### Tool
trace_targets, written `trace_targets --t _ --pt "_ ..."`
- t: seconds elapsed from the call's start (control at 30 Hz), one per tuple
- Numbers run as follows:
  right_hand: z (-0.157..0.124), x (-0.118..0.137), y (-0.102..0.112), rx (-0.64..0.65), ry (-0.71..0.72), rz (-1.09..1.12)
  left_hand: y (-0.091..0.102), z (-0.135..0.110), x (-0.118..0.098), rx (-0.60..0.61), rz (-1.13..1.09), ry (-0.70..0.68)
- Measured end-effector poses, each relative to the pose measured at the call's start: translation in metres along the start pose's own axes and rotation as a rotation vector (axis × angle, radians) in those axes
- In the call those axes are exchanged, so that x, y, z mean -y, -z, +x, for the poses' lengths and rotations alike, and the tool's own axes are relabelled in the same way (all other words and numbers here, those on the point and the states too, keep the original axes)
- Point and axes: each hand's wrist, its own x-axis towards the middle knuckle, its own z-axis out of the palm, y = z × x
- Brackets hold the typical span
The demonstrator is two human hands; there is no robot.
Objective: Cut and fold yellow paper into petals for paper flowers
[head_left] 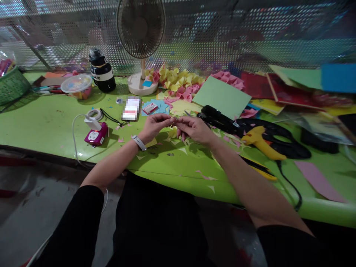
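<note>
My left hand (156, 125) and my right hand (194, 128) meet fingertip to fingertip above the green table (50, 118). Both are pinched closed around something small; the fingers hide most of it, and I cannot make out its kind. Yellow and pale paper scraps (174, 133) lie beneath the hands. A black stapler (218, 118) rests just beyond my right hand. On blue paper squares (162, 106) past my left hand sits a small red-and-white box (150, 108).
A yellow glue gun (258, 141) and a yellow cutter (261, 171) lie right. Folded yellow paper flowers (178, 79) and a green sheet (222, 97) are behind. A fan (141, 29), black bottle (102, 72), phone (131, 109) and purple power adapter (97, 135) stand left.
</note>
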Motion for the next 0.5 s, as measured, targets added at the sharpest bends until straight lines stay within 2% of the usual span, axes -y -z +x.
trace_targets --t 0.5 --pt "-0.0008 0.0011 0.0028 0.138 -0.053 0.077 -0.0043 -0.0041 -0.0079 0.044 -0.054 0.020"
